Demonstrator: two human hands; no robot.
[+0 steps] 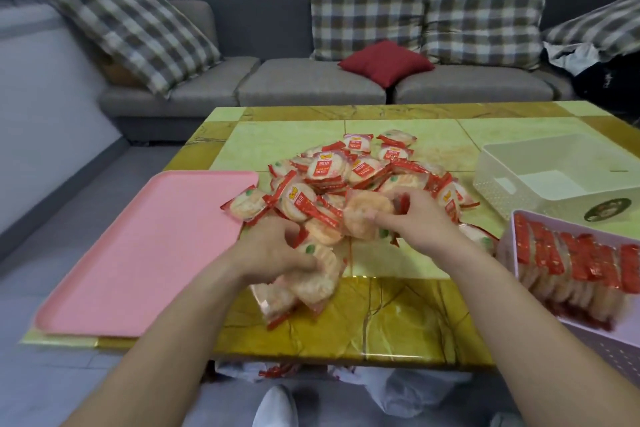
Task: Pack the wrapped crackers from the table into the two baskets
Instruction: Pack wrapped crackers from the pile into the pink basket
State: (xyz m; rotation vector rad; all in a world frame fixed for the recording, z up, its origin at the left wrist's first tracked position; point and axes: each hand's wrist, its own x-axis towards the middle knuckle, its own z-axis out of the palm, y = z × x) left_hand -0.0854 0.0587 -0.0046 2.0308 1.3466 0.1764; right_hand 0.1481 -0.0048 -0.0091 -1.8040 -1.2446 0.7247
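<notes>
Hands curled: left hand (277, 251) grips stack of round glossy-wrapped crackers (306, 284); right hand (422, 218) pinches one packet (363, 218).

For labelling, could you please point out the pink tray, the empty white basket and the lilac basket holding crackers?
pink tray (138, 253): head view, bare middle surface.
white basket (561, 184): head view, bare inner floor.
lilac basket (616, 360): head view, near perforated wall.

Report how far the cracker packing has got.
Done: the lilac basket holds a row of crackers standing on edge. In hand: the left grip holds a stack of wrapped crackers at the pile's near side; the right grip pinches a single cracker. Left: a large pile lies on the table, and the white basket shows no crackers yet.
</notes>
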